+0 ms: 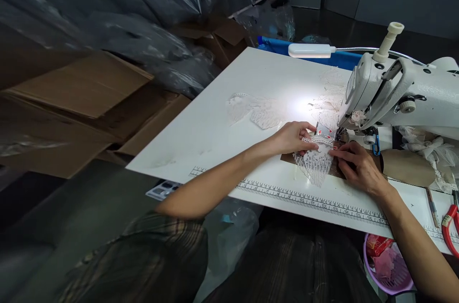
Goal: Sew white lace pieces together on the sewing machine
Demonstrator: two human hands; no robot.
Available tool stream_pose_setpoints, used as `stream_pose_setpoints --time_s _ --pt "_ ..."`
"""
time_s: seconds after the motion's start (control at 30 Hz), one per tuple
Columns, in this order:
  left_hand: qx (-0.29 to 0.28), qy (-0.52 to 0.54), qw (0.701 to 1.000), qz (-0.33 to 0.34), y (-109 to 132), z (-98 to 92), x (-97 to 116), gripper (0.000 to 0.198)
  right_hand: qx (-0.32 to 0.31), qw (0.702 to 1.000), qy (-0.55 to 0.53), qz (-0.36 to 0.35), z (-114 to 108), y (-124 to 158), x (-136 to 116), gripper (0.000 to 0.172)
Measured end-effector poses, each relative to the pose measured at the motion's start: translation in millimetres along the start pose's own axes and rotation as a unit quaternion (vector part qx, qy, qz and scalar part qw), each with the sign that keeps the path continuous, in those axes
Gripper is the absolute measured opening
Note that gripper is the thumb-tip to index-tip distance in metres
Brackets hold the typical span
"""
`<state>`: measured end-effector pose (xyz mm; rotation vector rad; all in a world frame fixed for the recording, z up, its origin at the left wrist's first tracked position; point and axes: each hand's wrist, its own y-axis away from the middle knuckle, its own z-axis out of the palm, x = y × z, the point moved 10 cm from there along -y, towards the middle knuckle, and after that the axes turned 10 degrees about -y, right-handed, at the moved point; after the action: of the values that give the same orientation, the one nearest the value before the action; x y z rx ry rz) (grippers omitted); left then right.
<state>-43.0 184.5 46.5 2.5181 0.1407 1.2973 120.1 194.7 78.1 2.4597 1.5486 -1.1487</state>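
A piece of white lace [315, 162] lies at the bed of a white sewing machine [373, 88], just left of its presser foot [342, 135]. My left hand [296, 138] pinches the lace's upper left edge between thumb and fingers. From the right, my right hand [356, 164] has its fingertips closed on the lace's right edge, close below the needle area. Under the lace a metal plate with red marks shows in part. More lace [328, 95] lies behind, and another lace piece [256, 109] rests farther left on the white table [215, 126].
A white lamp [311, 50] on a bendable neck lights the table. Red-handled pliers [450, 229] and a thin pen-like tool [432, 207] lie at right. Below hangs a purple basket [387, 269] with scraps. Cardboard boxes [82, 88] stand left. A printed ruler [297, 198] runs along the front edge.
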Motion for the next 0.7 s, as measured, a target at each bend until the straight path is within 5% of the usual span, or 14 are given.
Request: stream_pose_setpoints --time_s 0.43,0.7 --pt "0.000 -0.016 0.999 0.031 0.6 -2.1 3.1 0.062 -0.008 1.000 -0.005 0.007 -3.9 1.6 3.3 0.036" --pt "0.022 -0.045 0.998 0.037 0.2 -3.8 2.7 0.066 -0.018 0.995 0.070 -0.072 4.9 4.9 -7.5 0.033"
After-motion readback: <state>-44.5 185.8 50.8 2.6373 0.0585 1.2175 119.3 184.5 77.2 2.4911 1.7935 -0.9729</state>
